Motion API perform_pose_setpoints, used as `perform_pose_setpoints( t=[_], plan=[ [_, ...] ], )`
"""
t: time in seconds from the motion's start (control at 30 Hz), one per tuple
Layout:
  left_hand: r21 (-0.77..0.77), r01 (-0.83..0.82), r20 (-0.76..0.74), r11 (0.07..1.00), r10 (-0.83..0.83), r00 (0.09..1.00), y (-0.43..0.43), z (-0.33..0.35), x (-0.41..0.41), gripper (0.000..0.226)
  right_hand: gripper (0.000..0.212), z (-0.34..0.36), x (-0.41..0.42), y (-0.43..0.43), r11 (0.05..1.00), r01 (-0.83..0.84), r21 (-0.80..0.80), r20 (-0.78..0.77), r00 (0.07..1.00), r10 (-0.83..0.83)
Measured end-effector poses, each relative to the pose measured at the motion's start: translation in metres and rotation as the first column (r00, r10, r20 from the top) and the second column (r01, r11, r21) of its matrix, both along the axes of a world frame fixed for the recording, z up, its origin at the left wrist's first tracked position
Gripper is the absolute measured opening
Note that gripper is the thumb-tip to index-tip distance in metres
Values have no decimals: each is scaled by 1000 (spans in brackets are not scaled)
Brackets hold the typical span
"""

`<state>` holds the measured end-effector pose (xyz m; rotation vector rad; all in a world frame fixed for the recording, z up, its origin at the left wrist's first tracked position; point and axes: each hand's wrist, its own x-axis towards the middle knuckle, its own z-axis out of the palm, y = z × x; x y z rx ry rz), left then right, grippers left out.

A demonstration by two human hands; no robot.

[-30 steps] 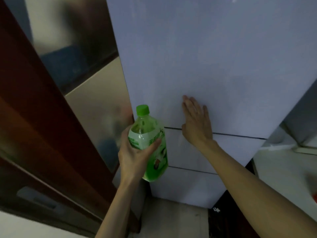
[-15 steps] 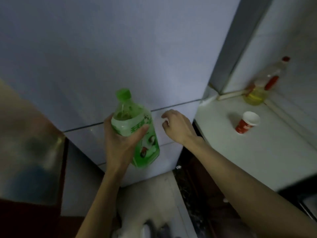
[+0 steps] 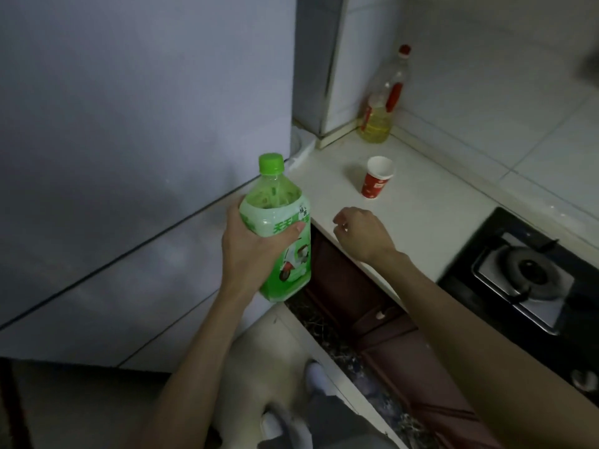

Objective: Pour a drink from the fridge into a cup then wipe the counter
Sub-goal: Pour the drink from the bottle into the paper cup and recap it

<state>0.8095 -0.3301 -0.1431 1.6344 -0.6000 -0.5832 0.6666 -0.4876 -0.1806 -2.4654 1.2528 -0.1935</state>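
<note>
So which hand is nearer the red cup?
Right. The right hand is over the counter edge, just short of the cup; the left hand, gripping the green bottle, is farther, by the fridge.

I see left hand [image 3: 249,251] wrapped round the green bottle [image 3: 291,270], holding it upright, thumb across the label, bare forearm coming up from bottom centre. Right hand [image 3: 363,234] is out ahead, back up, fingers loosely curled, holding nothing, forearm in from lower right

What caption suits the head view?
Left hand grips a green bottle; right hand empty over the counter, near a red cup.
</note>
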Motion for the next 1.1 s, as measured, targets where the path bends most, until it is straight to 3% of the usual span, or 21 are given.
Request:
perform_pose_setpoints(
  t=[0.2,0.4,0.6,0.73,0.93,1.1],
  plan=[
    [19,131,-24,991,-130,991,-49,-2,-6,79,30,-13,-29,-29,983,157,94,-90,985,-149],
    [53,217,-23,975,-216,976,-108,-15,-8,80,28,-32,-46,-86,966,218,142,-172,966,-193],
    [118,261,14,958,-264,964,-187,-26,-4,80,28,-50,-45,-175,941,307,141,-125,949,-290],
    [172,219,35,961,-228,973,-238,-30,0,89,56,-62,-40,-235,908,363,210,-21,930,-367],
    [219,188,47,957,-203,978,-290,-41,9,75,112,-87,-25,-299,857,398,328,16,905,-426],
    [265,187,39,946,-205,978,-304,-54,19,80,115,-113,-14,-315,842,396,366,58,894,-445]
  ],
)
